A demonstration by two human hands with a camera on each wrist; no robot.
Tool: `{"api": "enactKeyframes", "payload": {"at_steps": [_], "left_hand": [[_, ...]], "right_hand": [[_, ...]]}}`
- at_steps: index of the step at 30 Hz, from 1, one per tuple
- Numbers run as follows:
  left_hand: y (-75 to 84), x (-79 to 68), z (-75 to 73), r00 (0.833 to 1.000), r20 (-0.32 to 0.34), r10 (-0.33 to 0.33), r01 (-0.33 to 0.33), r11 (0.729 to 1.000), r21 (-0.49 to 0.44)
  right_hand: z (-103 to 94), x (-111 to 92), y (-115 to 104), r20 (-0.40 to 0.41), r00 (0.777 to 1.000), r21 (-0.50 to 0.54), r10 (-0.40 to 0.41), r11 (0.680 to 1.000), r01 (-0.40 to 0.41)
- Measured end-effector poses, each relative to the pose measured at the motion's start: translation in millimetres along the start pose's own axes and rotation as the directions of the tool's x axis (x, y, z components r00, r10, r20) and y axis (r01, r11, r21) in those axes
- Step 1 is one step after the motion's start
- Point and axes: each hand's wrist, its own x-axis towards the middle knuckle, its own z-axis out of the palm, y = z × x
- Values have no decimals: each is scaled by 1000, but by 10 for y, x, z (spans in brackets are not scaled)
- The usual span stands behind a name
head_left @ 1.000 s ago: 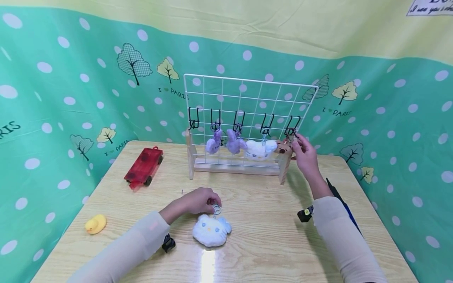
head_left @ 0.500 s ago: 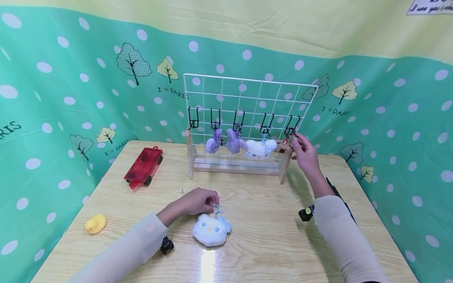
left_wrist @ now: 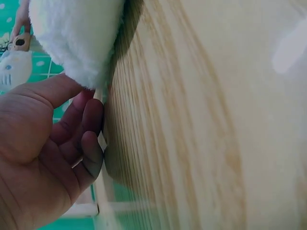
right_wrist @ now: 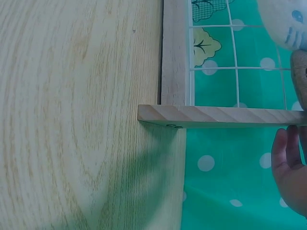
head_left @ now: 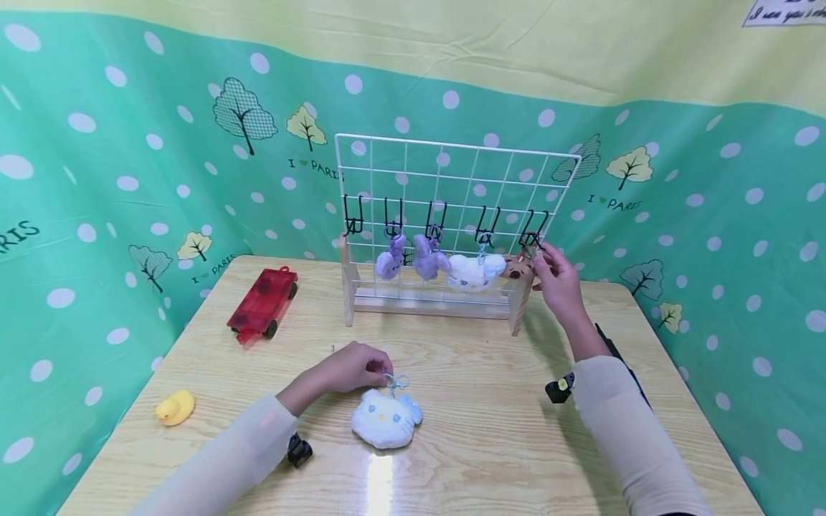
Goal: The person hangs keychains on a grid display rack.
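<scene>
A white plush cat-head keychain [head_left: 385, 421] with blue eyes and a blue bow lies face up on the table. My left hand [head_left: 358, 367] pinches its metal ring [head_left: 395, 382] just above the head; in the left wrist view the white fur hides the thumb's tip. At the rack's right end, my right hand [head_left: 560, 283] grips the top of a brown plush bear keychain [head_left: 516, 270] beside the rightmost black hook [head_left: 532, 236]. Only part of the right hand's fingers shows in the right wrist view, next to the wooden rack leg [right_wrist: 216, 115].
The white wire grid rack [head_left: 445, 172] carries several black hooks. Two purple plush keychains [head_left: 389, 264] and another white cat keychain [head_left: 474, 274] hang there. A red toy car [head_left: 264, 301] and yellow rubber duck [head_left: 176, 408] stand at left. A dark object [head_left: 616, 351] lies beneath the right forearm.
My left hand has drawn slightly left, and the ring has tipped down from its raised position. The plush on the table and my right hand have stayed in place.
</scene>
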Motion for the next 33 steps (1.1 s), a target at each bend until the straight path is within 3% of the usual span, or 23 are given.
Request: {"api": "enactKeyframes", "payload": {"at_steps": [7,13,33], "left_hand": [[-11,-56,-22,999,-36,0,-1,1000,-30],[3,-116,-47,993,-112,-20,10,996,-84],[194,-277,-330,939,-325,-114,52,980,-192]], "right_hand": [[3,-12,-10,-1,1000,-8,-3,1000,3],[6,-23,-17,-7,1000,-8,-9,1000,9],[-6,25,18,1,1000,2,6,1000,-6]]}}
